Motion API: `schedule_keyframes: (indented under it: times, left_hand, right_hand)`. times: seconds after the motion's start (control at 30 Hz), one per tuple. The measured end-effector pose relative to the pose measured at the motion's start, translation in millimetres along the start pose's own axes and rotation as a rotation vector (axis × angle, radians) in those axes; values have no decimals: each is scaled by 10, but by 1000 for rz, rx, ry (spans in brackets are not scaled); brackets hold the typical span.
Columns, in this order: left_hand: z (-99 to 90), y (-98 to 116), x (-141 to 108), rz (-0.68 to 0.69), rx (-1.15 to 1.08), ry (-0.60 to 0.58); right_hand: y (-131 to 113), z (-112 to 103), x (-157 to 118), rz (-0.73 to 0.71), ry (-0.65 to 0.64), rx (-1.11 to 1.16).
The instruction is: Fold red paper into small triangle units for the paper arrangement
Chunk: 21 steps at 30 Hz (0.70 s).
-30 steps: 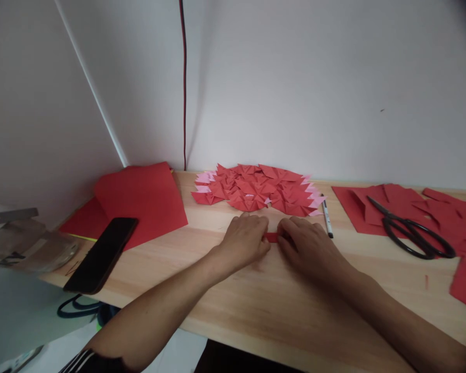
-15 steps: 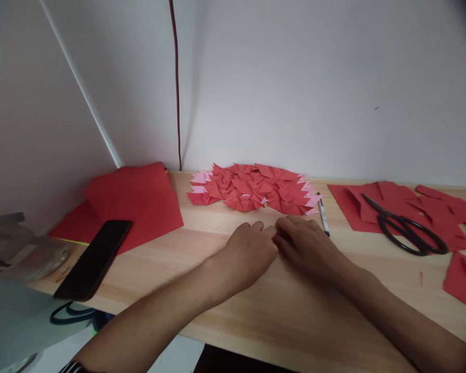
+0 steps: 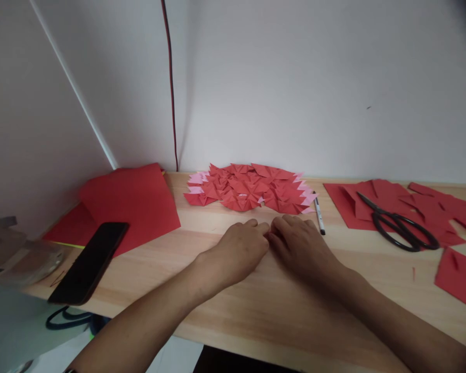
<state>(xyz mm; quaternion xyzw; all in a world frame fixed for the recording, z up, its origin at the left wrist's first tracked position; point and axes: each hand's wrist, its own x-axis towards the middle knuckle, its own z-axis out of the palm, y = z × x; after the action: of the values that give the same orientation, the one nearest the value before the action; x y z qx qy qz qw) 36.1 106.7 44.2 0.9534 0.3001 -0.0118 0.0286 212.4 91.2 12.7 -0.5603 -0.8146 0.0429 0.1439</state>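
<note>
My left hand (image 3: 245, 249) and my right hand (image 3: 298, 245) meet over the middle of the wooden table, fingers curled and fingertips touching. A sliver of red paper (image 3: 271, 234) shows between them; my fingers and knuckles hide most of it. Just beyond the hands lies a layered cluster of folded red and pink paper pieces (image 3: 252, 192), with pointed pink ends at both sides. A marker pen (image 3: 319, 213) rests to the right of the cluster, close to my right hand.
Black-handled scissors (image 3: 402, 225) lie on cut red paper (image 3: 388, 197) at the right, with another red piece (image 3: 460, 277) nearer. On the left, a dark phone (image 3: 89, 263) overlaps red sheets (image 3: 134, 202) beside a clear container (image 3: 31, 259). A cable (image 3: 171, 83) hangs against the wall.
The view has shifted slightly, so the table's things appear a little further left. Both hands stay together in nearly the same pose.
</note>
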Motion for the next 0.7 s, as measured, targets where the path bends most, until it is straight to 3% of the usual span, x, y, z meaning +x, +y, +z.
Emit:
schedule_keyframes:
  times: [0.7]
  left_hand:
    - [-60, -5, -47, 10, -17, -10]
  right_hand:
    - [9, 15, -6, -7, -19, -20]
